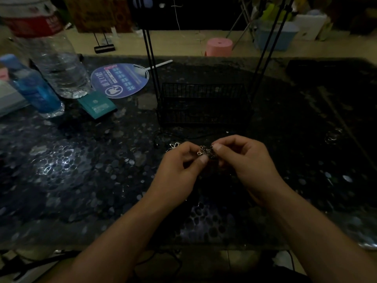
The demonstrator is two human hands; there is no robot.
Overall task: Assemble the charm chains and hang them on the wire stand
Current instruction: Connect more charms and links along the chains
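The light is dim. A small metal charm chain [205, 152] sits between my two hands above the dark patterned table [81, 160]. My left hand [179, 166] pinches its left end with thumb and fingers. My right hand [244, 158] pinches its right end. Just left of my left hand another shiny charm [173, 146] lies on the table. Behind my hands stands the black wire stand [204, 105], a low basket with thin uprights [151, 58] rising out of view. Nothing visibly hangs on it.
At the left stand a large clear water bottle [59, 64] and a small blue bottle [36, 88]. Near them lie a teal booklet [98, 105] and a round blue hand fan [120, 79]. A pink stool [219, 46] stands on the floor beyond the table.
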